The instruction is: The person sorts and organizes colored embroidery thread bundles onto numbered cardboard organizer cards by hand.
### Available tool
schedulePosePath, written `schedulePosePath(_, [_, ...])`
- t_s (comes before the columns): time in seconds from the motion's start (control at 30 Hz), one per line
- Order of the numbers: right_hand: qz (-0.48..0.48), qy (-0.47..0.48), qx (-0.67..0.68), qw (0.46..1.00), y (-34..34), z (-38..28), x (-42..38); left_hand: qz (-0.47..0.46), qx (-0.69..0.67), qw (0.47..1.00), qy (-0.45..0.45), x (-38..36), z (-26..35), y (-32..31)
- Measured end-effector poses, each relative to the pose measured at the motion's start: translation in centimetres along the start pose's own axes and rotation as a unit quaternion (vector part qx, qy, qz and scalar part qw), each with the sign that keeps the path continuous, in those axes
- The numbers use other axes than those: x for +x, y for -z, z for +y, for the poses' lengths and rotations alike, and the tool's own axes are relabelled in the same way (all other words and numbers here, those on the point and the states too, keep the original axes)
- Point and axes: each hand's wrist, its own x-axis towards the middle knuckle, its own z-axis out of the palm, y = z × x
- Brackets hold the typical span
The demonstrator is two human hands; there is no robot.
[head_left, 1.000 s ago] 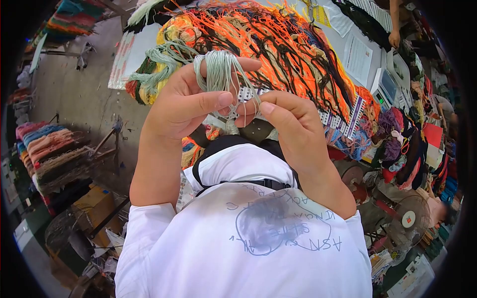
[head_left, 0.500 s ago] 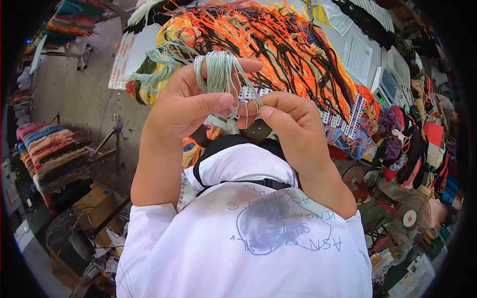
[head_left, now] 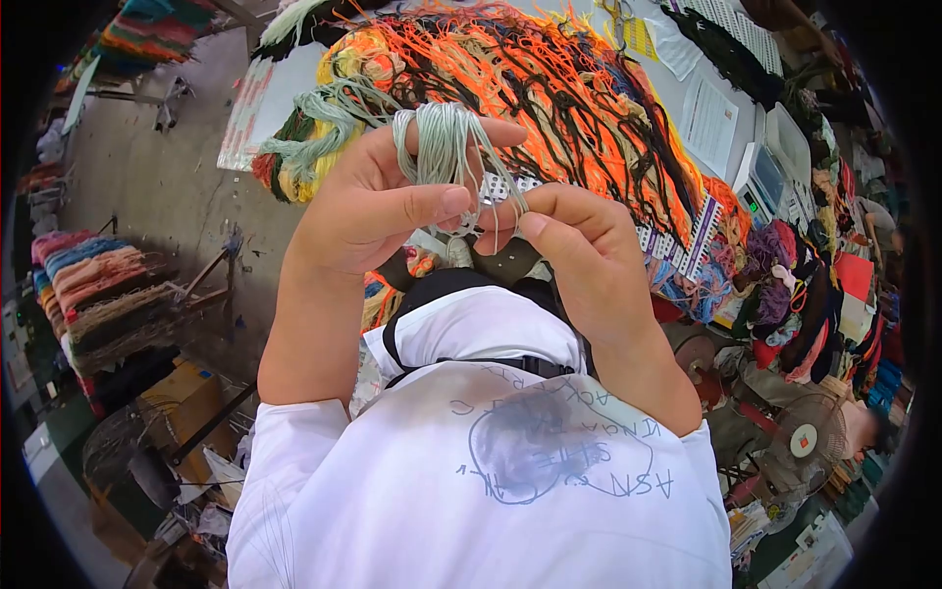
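Note:
Pale green thread (head_left: 440,142) hangs in loops over the fingers of my left hand (head_left: 368,201), whose index finger points right and whose thumb lies below the loops. My right hand (head_left: 569,231) pinches a few strands of that thread between thumb and index finger, just right of the bundle. Some strands run from the loops down to this pinch. Behind my hands lies a big heap of orange, black and beige yarn (head_left: 549,108). More pale green thread (head_left: 319,128) rests at the heap's left end, beside yellow yarn.
White cards with punched holes (head_left: 687,245) lie along the heap's near edge. A printed sheet (head_left: 708,123) and a digital scale (head_left: 763,182) are to the right. Coloured hanks hang on a rack (head_left: 98,285) at left. A fan (head_left: 805,439) stands at lower right.
Both hands keep their hold, with the thread shifted slightly to the right in view. The right fingers have moved only a little, and the strands at the pinch hang differently.

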Motion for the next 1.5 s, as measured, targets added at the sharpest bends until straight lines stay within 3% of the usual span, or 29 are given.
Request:
schedulePosePath(0.27, [-0.006, 0.003, -0.003, 1.0, 0.1, 0.1, 0.1, -0.034, -0.011, 0.999, -0.005, 0.2, -0.3, 0.7])
schedulePosePath(0.77, [-0.001, 0.01, 0.008, 1.0, 0.0, -0.1, 0.4, 0.002, -0.021, 1.0, -0.02, 0.5, -0.4, 0.7])
schedulePosePath(1.03, [0.001, 0.004, -0.001, 1.0, 0.1, -0.1, 0.5, -0.051, -0.026, 0.998, -0.01, 0.7, -0.2, 0.8])
schedulePosePath(1.23, [0.027, 0.034, -0.06, 0.997, -0.3, 0.4, 1.0, 0.029, 0.005, 0.999, -0.016, 0.4, -0.4, 0.3])
schedulePosePath(1.5, [0.046, 0.006, -0.065, 0.997, -0.9, 0.4, 1.2, 0.017, 0.023, 0.999, -0.016, 0.2, -0.4, 0.6])
